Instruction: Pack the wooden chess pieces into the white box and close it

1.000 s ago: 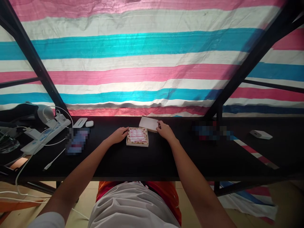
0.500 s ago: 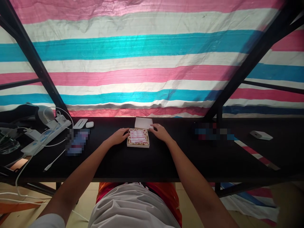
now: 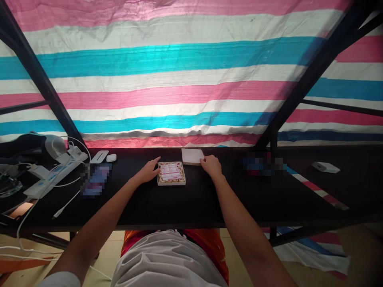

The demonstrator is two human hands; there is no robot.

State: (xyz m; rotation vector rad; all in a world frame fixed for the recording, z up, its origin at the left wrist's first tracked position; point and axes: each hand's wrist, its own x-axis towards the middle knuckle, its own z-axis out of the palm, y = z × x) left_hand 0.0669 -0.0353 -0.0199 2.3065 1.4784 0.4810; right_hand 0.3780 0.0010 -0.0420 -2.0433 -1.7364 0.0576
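An open shallow box (image 3: 171, 184) lies on the black table. In it are round pale pieces with red marks, which look like Chinese chess pieces, under a folded white sheet (image 3: 171, 171) printed with pink lines. At the box's upper left edge is my left hand (image 3: 147, 170), fingers stretched out and the thumb side against or very near the rim. The white box lid (image 3: 193, 156) is behind and to the right of the box. My right hand (image 3: 212, 165) pinches the lid by its right edge.
A blurred-out phone-like object (image 3: 96, 180), a white earbud case (image 3: 111, 158) and a power strip (image 3: 55, 175) with cables are on the left. Farther right lie a blurred dark item (image 3: 261, 165) and a white device (image 3: 326, 167). Striped sheeting (image 3: 167, 95) hangs behind the table.
The lid has moved right, away from the box, with my right hand on it. My left hand's fingers have stretched out at the box's left side.
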